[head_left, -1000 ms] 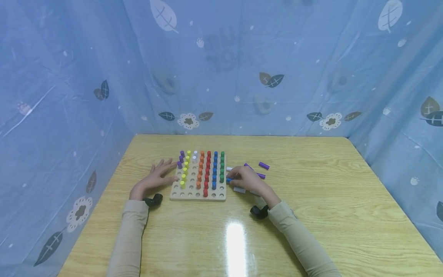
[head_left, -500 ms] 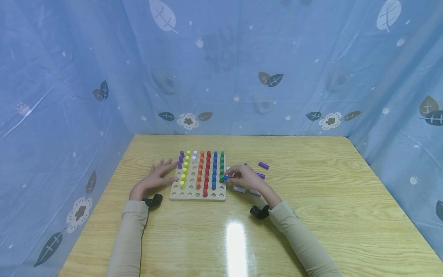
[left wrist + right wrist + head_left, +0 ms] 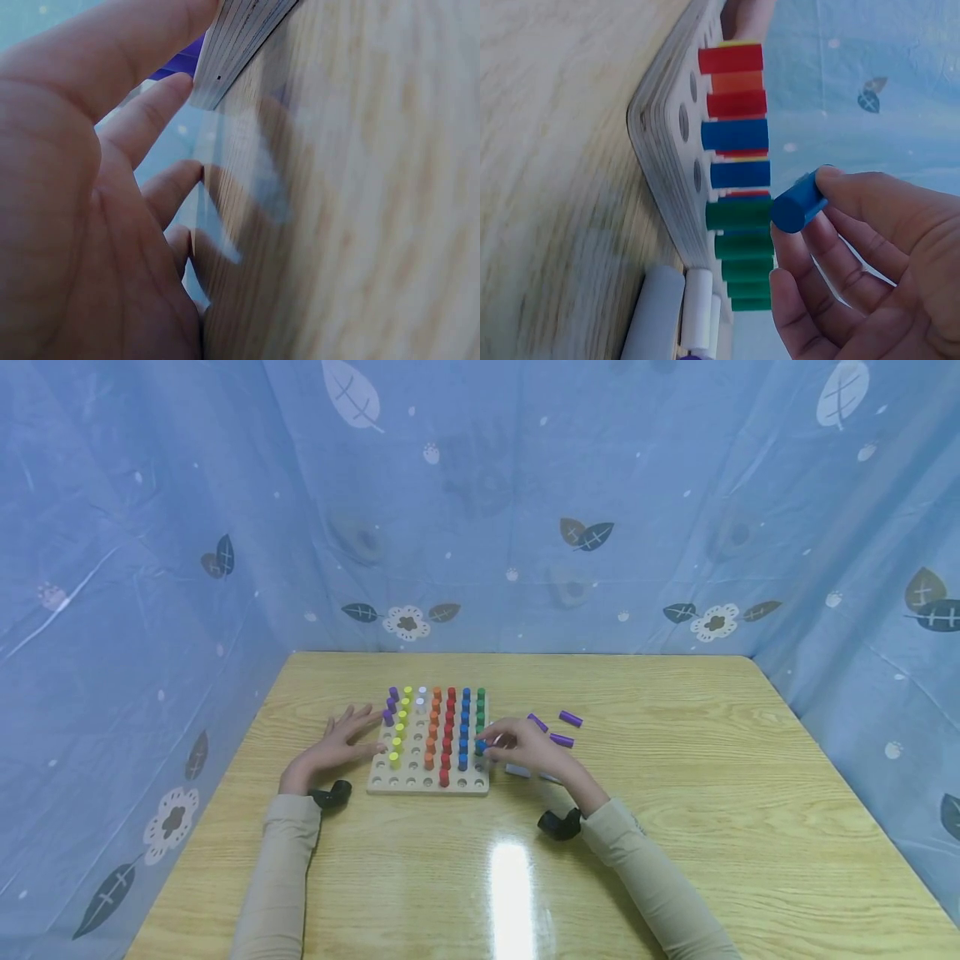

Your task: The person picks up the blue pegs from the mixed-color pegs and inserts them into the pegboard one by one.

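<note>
A light wooden pegboard [image 3: 427,783] lies on the table, with rows of purple, yellow, white, orange, red, blue and green pegs standing in its holes. My right hand [image 3: 525,747] pinches a blue peg [image 3: 799,204] between thumb and fingers. That peg is tilted, close above the green pegs [image 3: 739,215] at the board's right side. At the left edge of the board my left hand [image 3: 341,745] is spread, its fingertips right at the board's side. In the left wrist view those fingers reach along the edge of the pegboard [image 3: 232,45].
Right of the board lie several loose purple pegs [image 3: 571,718] and white pegs [image 3: 697,307], some partly hidden by my right hand. The wooden table [image 3: 675,760] meets a blue patterned curtain [image 3: 517,552] behind. Black wrist devices [image 3: 560,824] sit by both wrists.
My right hand has lifted the blue peg from beside the board and carried it left, over the green row. The left hand has stayed in place.
</note>
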Motion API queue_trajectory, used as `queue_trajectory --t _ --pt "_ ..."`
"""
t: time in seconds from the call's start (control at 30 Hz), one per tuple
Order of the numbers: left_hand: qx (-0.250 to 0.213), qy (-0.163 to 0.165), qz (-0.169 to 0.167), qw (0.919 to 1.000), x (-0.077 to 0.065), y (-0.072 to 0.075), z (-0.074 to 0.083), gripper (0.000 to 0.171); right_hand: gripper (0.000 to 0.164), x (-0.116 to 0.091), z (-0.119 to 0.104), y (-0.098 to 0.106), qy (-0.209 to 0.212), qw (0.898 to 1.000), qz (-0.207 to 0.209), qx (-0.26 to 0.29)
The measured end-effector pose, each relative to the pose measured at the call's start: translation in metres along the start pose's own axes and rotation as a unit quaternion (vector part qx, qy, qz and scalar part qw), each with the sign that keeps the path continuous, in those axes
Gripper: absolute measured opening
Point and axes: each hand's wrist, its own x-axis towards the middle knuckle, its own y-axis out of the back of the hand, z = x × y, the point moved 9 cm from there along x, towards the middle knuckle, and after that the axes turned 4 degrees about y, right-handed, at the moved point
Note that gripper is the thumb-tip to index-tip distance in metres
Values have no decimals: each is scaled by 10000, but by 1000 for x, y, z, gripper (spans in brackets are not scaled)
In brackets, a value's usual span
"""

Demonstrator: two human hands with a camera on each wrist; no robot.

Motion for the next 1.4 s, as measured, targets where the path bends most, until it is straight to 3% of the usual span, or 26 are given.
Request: queue_trajectory --t 0.3,0.67,0.77,1.0,1.4 --pt "1 43 8 10000 0 0 1 74 23 2 -8 -9 182 9998 -40 -37" --pt "50 -43 25 10000 0 0 0 74 20 4 -8 -23 129 9992 -126 345" --pt "60 -84 19 9999 -2 1 6 73 19 3 -15 -25 132 9990 -150 403" --pt "126 -60 52 9999 1 1 0 73 19 5 -10 -35 169 9985 -227 461" --pt "124 -132 39 9998 1 0 0 72 19 3 -9 -44 127 9995 -190 198"
